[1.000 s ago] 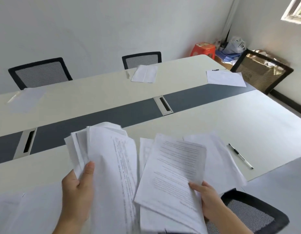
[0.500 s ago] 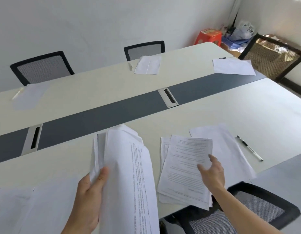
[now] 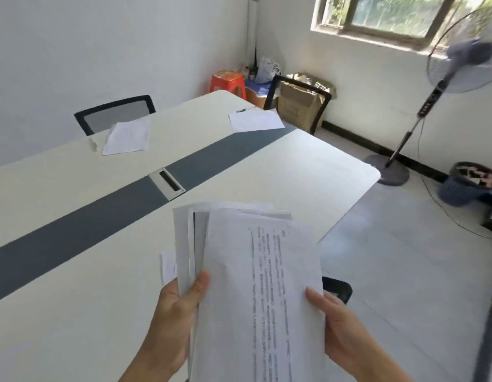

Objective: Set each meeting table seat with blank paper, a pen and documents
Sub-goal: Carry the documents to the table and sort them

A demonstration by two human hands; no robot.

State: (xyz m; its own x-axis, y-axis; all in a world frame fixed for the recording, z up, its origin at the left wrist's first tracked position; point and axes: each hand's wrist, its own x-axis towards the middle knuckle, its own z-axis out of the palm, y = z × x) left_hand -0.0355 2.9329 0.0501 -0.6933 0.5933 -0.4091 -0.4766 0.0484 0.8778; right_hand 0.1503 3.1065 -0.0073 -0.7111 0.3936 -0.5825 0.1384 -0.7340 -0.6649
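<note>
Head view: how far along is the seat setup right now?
Done, by the look of it: far-seat sheets lie before the mesh chair, and end-seat sheets lie beside a pen. In hand: the left hand and right hand both grip a stack of printed documents. Left: that stack is not dealt out; the near seat is mostly hidden behind it.

Bright daylight pours in through the window [image 3: 399, 20], whose panes look washed out. Below it, the floor [image 3: 404, 257] carries a pale sheen. The whole frame is soft with motion blur; print on the stack of papers [image 3: 267, 285] is unreadable. Straight lines bow near the edges.
</note>
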